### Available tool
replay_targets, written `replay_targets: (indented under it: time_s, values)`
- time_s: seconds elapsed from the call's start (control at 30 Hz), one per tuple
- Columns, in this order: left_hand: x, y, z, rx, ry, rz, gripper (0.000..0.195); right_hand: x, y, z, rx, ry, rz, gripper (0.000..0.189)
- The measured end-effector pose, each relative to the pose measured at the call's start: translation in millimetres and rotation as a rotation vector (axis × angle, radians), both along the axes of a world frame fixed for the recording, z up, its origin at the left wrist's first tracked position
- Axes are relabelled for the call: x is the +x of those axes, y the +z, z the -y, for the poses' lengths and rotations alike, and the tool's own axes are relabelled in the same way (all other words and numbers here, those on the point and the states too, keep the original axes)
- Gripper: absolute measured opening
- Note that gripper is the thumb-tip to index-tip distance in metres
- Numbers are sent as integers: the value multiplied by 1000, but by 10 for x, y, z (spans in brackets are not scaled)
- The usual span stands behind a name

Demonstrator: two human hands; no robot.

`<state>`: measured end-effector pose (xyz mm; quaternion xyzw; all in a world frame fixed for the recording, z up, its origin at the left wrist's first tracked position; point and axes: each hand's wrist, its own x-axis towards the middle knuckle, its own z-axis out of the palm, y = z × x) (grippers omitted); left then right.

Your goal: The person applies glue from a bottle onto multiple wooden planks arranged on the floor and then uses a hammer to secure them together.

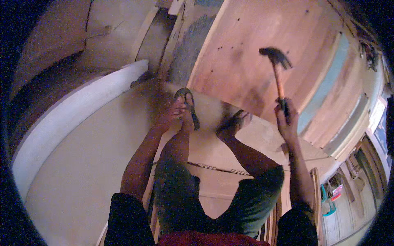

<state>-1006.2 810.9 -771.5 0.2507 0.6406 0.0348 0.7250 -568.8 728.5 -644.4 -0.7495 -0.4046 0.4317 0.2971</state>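
Observation:
My right hand (287, 118) grips a claw hammer (279, 78) near the end of its handle. The handle is orange-brown with a dark grip, and the dark metal head is raised over a broad wooden panel (229, 64). Several small dark spots, either nails or holes, mark the panel's face. In front of my left foot, which wears a dark sandal (194, 115), is my left hand (172, 113), its fingers bent close together. Blur and shadow hide whether anything small is between them. My right foot, also in a sandal (235, 120), rests by the panel's near edge.
A long white board or ledge (80, 98) curves along the left. Blue-painted strips (326, 83) run across the boards at the right. Beneath my legs lies a carved, rope-like strip (215, 167). A teal object (330, 209) and other items stand at the lower right.

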Motion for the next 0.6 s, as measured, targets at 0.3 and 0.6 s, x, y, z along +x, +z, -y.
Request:
replay_targets:
  time_s: [0.3,0.6]
  values:
    - [39,-888,63,769,-160,-183,38,51,-1148,-1189,298,126,62,20]
    - [119,-576,-456,880,122,-9,47,-285,-788,-1058,156,197,128,25]
